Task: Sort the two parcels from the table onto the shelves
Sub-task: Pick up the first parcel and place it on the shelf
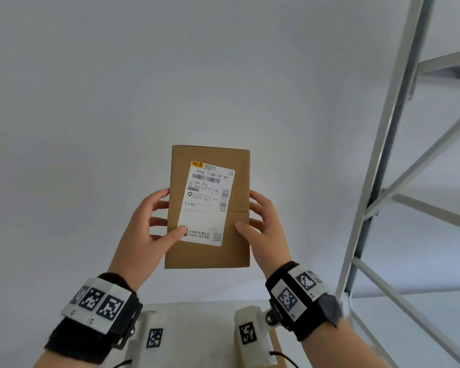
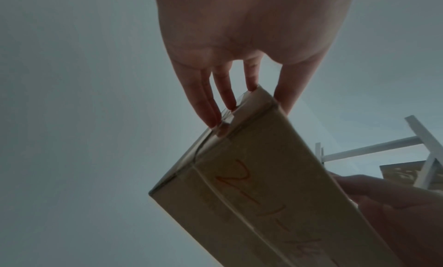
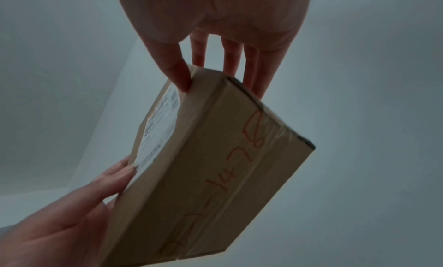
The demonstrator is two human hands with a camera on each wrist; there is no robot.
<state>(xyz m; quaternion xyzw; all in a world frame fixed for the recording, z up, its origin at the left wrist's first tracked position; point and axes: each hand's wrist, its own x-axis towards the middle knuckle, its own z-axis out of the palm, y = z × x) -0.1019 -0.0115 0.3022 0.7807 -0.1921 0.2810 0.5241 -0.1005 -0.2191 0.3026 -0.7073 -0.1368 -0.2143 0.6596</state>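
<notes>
I hold a flat brown cardboard parcel point(image 1: 210, 257) upright before a white wall, its white shipping label facing me. My left hand point(image 1: 154, 229) grips its left edge, thumb on the label and fingers behind. My right hand point(image 1: 260, 224) grips the right edge the same way. The left wrist view shows my left hand point(image 2: 239, 43) pinching the parcel point(image 2: 263, 195), whose back carries red handwriting. In the right wrist view my right hand point(image 3: 215, 25) pinches the parcel point(image 3: 215, 157) at one corner. A brown edge of a second parcel point(image 1: 278, 349) shows on the table below my right wrist.
A white metal shelf frame point(image 1: 383, 181) with diagonal braces stands close on the right. The pale table point(image 1: 197, 328) lies below my wrists. Through the shelf frame point(image 2: 371, 148) in the left wrist view a brownish box shape point(image 2: 402, 172) shows.
</notes>
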